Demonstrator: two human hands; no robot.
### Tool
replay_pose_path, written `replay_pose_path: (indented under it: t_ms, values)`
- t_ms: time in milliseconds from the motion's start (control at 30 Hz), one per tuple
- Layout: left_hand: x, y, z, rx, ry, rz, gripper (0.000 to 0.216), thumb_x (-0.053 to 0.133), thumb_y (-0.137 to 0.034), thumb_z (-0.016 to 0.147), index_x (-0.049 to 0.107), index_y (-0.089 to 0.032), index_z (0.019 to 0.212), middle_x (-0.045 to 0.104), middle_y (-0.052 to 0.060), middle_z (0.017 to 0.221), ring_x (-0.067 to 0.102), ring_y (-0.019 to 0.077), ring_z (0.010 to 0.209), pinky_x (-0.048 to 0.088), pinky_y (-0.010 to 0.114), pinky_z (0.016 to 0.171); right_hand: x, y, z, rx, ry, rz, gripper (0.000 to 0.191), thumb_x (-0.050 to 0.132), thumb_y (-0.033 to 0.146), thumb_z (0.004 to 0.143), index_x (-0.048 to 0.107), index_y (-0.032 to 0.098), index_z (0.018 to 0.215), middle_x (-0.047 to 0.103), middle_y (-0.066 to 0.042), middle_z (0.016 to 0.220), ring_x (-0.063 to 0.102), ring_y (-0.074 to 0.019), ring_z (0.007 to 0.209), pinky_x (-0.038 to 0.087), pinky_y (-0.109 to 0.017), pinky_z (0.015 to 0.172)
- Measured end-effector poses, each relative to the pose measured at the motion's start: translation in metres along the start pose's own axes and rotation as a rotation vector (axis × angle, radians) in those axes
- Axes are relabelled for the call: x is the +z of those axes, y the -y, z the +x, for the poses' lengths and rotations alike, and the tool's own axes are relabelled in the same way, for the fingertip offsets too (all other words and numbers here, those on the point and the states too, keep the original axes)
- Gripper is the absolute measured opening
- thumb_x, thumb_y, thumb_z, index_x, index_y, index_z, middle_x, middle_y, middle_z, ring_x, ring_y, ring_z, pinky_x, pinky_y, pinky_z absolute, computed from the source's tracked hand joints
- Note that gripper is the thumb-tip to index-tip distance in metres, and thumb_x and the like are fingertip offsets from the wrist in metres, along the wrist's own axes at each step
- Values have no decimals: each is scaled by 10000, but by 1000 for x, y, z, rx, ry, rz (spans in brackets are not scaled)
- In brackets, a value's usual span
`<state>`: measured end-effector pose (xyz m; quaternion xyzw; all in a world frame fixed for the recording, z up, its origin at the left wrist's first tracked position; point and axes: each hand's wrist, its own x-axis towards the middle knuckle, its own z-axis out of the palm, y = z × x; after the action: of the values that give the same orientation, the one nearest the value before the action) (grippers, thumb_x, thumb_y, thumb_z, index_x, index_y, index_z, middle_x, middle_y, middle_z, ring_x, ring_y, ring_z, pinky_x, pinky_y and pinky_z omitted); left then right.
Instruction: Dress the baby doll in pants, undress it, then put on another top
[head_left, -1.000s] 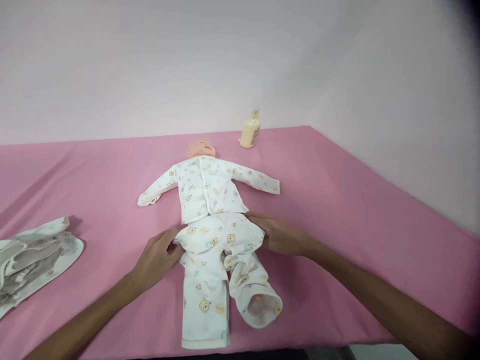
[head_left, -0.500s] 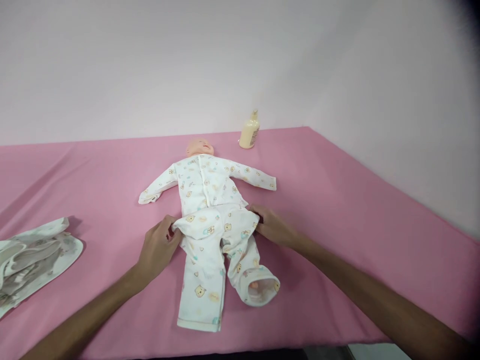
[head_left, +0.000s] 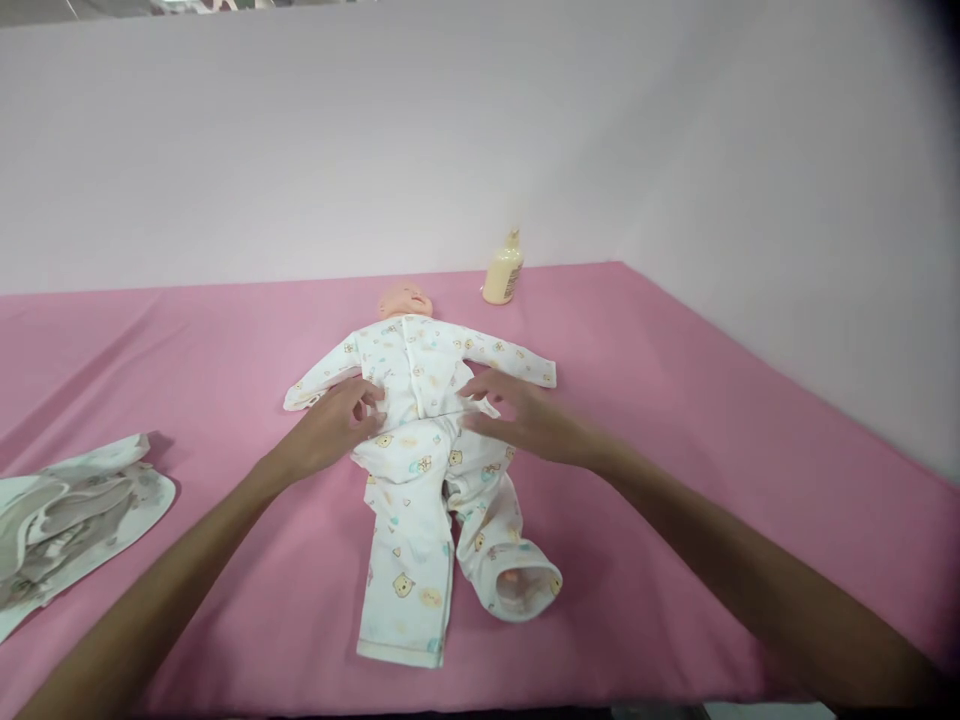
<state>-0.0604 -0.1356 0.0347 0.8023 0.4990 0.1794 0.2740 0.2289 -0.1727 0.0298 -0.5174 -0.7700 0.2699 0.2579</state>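
Over at the left edge of the pink-covered table (head_left: 675, 450), there's a crumpled patterned cloth (head_left: 82, 520); next comes the left hand (head_left: 330, 430), fingers curled, thumb a little apart, at the side of the doll's waist, with no cloth visibly pinched. And here's the baby doll (head_left: 405, 300), on its back mid-table, head toward the back edge, in a printed long-sleeved shirt (head_left: 427, 360) and matching trousers (head_left: 409, 540), one leg flat toward the near edge, the other bunched, its cuff gaping. Behind, a yellow pump bottle (head_left: 502, 277) stands upright near the back edge, and the right hand (head_left: 536, 415), thumb and fingers well parted, gripping nothing visible, is at the shirt's hem.
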Motion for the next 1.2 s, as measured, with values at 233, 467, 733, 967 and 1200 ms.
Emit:
replay_pose_path:
  t_ms: [233, 467, 733, 967, 1200]
  values:
    - [-12, -17, 1, 146, 283, 127, 429, 546, -342, 794, 520, -259, 1214, 531, 53, 1088, 553, 188, 894, 460, 289, 685, 17, 20, 33, -187, 271, -207, 94, 607, 253, 760, 571, 190, 819, 573, -2, 805, 477, -149, 763, 360, -283, 700]
    - [0, -19, 0, 168, 187, 353, 302, 422, -363, 914, 492, -213, 1167, 549, 53, 1013, 546, 173, 778, 395, 281, 626, 23, 26, 32, -185, 282, -267, 129, 558, 187, 769, 432, 195, 738, 486, 37, 687, 392, -117, 658, 271, -262, 627]
    - [23, -16, 0, 366, 11, 929, 340, 279, 11, 891, 483, -156, 1105, 578, 86, 913, 596, 190, 764, 367, 282, 568, 34, 18, 17, -230, -42, -398, 105, 510, 146, 814, 429, 197, 770, 504, 11, 687, 420, -139, 669, 283, -275, 653]
    - [15, -17, 8, 202, -38, 944, 303, 375, 8, 830, 494, -138, 1067, 629, 93, 888, 623, 202, 749, 342, 281, 531, 44, 31, 10, -407, -104, -453, 112, 441, 171, 918, 532, 166, 852, 581, -70, 916, 491, -174, 819, 364, -319, 771]
    - [6, -23, 6, 60, -195, 727, 199, 298, -117, 919, 485, -172, 959, 614, 43, 711, 577, 191, 601, 259, 289, 515, 50, 59, 31, -239, 96, -564, 172, 434, 268, 964, 541, 162, 879, 625, -82, 864, 546, -200, 781, 357, -335, 708]
